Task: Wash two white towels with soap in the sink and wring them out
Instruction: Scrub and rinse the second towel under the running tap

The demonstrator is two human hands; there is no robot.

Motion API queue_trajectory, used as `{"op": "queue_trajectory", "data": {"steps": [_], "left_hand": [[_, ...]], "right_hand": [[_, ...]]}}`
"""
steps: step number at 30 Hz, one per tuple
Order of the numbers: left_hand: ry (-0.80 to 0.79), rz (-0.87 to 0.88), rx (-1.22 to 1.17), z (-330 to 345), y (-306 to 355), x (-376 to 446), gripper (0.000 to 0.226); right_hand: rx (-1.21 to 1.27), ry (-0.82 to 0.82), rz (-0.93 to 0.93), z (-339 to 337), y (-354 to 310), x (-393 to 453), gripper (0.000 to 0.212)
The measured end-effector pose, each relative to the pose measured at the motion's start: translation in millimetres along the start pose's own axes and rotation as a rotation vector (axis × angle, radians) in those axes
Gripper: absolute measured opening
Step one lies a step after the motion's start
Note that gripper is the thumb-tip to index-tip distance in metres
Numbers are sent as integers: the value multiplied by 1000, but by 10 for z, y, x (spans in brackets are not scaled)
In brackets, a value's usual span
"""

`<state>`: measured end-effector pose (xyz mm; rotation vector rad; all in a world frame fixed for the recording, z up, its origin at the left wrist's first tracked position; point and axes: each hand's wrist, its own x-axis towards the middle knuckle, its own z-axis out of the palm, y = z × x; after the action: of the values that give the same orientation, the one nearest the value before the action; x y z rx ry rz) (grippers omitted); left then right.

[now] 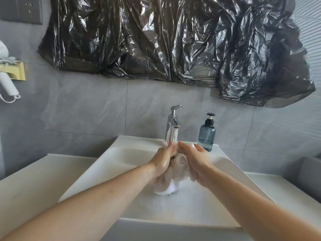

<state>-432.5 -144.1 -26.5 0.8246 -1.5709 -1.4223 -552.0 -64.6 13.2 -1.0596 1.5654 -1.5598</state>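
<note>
A wet white towel (175,171) is bunched between both hands over the white sink (132,173). My left hand (162,161) grips its left side and my right hand (195,161) grips its right side. The towel's lower end hangs down to the sudsy water in the basin. Water runs from the chrome faucet (172,125) onto the top of the towel. A blue-grey soap pump bottle (207,133) stands on the sink's back rim, just right of the faucet. Only one towel can be made out.
Crinkled black plastic sheeting (173,42) covers the wall above the sink. A white hair dryer (7,84) hangs in a holder at the far left, below a wall socket (28,10). White counter (31,185) flanks the basin on both sides.
</note>
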Motion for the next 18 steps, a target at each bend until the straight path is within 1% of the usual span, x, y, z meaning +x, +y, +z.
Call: {"op": "queue_trajectory", "data": {"steps": [1, 2, 4, 6, 7, 8, 9, 10, 12, 13, 14, 16, 17, 18], "left_hand": [[46, -40, 13, -6, -21, 24, 87], [104, -75, -1, -20, -15, 36, 79], [179, -123, -83, -78, 10, 57, 54], [159, -82, -168, -155, 62, 54, 32], [96, -50, -233, -172, 111, 22, 21], [47, -42, -303, -191, 145, 10, 16], [42, -56, -325, -179, 181, -18, 18], [54, -57, -302, -150, 199, -37, 26], [95, -22, -268, -91, 254, -77, 53], [91, -31, -231, -78, 271, -92, 58], [91, -32, -219, -85, 284, -102, 52], [96, 7, -187, -111, 349, -127, 20], [127, 37, -167, -128, 367, -120, 15], [120, 32, -204, -123, 377, -131, 15]], "right_hand": [[9, 6, -24, 39, -29, -74, 29], [21, 6, -44, 71, -49, -146, 26], [53, -33, -100, 113, -86, -319, 23], [46, -118, -174, 174, -97, -474, 21], [0, -137, -215, 210, -93, -519, 19], [-55, -127, -248, 249, -113, -542, 17], [-96, -85, -278, 272, -128, -506, 16], [-117, -24, -293, 276, -140, -436, 17], [-109, 93, -304, 272, -189, -294, 18], [-111, 121, -311, 281, -196, -263, 18], [-117, 117, -318, 301, -183, -264, 17], [-90, 52, -327, 328, -157, -323, 10], [-89, -1, -323, 318, -160, -342, 7], [-96, -27, -319, 292, -184, -323, 6]]}}
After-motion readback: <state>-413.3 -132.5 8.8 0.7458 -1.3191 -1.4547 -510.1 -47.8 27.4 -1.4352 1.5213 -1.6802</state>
